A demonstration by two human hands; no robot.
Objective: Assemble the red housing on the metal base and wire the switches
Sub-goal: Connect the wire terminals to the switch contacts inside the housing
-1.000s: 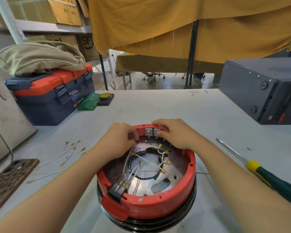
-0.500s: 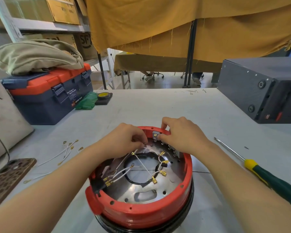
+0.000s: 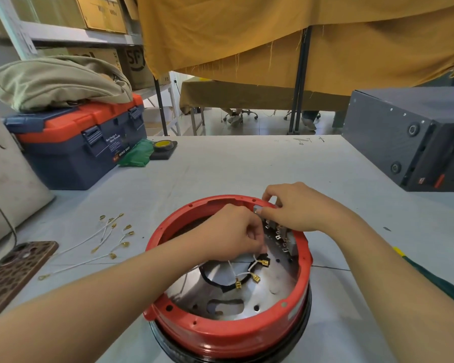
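Observation:
The round red housing (image 3: pixel 228 334) sits on the shiny metal base (image 3: pixel 228 294) near the table's front edge. A row of grey switches (image 3: pixel 281 235) with metal tabs lines the inner right wall. White wires with gold terminals (image 3: pixel 247 277) lie loose inside. My left hand (image 3: pixel 231 231) reaches into the housing with curled fingers pinching a wire end beside the switches. My right hand (image 3: pixel 296 208) grips the far right rim and the top switch between thumb and fingers.
Spare white wires with gold terminals (image 3: pixel 108 239) lie left of the housing, a phone (image 3: pixel 13 271) further left. A blue and orange toolbox (image 3: pixel 84 142) stands at back left, a dark grey box (image 3: pixel 409 137) at back right. A green-handled screwdriver (image 3: pixel 435 279) lies at the right.
The housing has turned clockwise, carrying the switches from the far rim to the right side. Both hands followed, and the left hand moved deeper inside toward the switches.

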